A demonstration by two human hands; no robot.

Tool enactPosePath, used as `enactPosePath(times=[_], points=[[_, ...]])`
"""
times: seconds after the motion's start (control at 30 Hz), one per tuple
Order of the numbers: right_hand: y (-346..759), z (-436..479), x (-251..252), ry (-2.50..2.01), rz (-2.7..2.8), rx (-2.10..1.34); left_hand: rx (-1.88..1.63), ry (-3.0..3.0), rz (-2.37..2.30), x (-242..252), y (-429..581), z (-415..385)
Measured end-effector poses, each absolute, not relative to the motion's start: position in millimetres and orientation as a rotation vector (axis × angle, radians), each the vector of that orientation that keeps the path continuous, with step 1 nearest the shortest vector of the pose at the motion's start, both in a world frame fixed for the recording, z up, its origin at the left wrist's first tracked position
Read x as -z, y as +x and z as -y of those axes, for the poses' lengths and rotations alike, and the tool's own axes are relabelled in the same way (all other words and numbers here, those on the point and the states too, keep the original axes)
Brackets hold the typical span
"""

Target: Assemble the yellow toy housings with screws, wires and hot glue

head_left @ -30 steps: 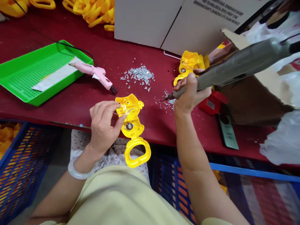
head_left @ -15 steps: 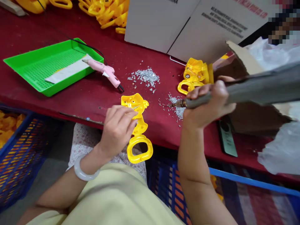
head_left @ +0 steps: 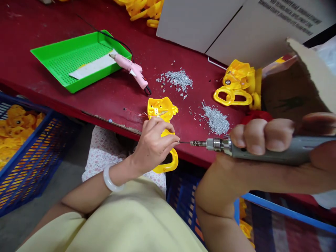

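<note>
My right hand (head_left: 262,136) is wrapped around a grey electric screwdriver (head_left: 296,150), its thin bit pointing left. The bit's tip meets the pinched thumb and forefinger of my left hand (head_left: 157,141); whatever sits between them is too small to make out. Beneath my left hand lies a yellow plastic shell (head_left: 164,106) with screw posts inside, at the table's front edge. Its loop-shaped handle (head_left: 168,168) shows below the hand, and the middle is mostly covered. Thin wires run out of the shell to the left. Right of it is a pile of small screws (head_left: 216,120).
A second pile of metal pieces (head_left: 180,79) lies farther back. A pink glue gun (head_left: 131,70) rests against a green tray (head_left: 70,87). Yellow assemblies (head_left: 237,82) stand by a cardboard box (head_left: 283,91). Blue crates (head_left: 49,140) with yellow parts flank my lap.
The screwdriver has left the screw pile and come toward me, its tip now at my left fingers. My left thumb and forefinger have closed at the tip. The view has shifted.
</note>
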State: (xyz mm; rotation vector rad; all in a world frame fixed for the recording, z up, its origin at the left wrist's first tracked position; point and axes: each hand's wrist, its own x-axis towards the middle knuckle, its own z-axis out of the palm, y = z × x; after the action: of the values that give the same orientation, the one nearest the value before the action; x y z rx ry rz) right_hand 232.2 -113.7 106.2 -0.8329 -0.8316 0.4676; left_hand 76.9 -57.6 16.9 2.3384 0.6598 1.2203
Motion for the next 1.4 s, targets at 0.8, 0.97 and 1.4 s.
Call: enactPosePath(times=[0.8,0.97,1.4], points=[[215.3,114.4,-99.9,-0.916,0.842,-0.446,-1.183,2.393,-0.671,-12.6,74.3,57.2],[217.4,113.4,-99.6,-0.894,0.849,-0.441,-1.226,2.39,-0.704,-12.7,74.7,57.4],[206.6,112.1,-95.9,-0.919,0.822,-0.444,-1.313,2.491,-0.822,-8.8,77.4,60.6]])
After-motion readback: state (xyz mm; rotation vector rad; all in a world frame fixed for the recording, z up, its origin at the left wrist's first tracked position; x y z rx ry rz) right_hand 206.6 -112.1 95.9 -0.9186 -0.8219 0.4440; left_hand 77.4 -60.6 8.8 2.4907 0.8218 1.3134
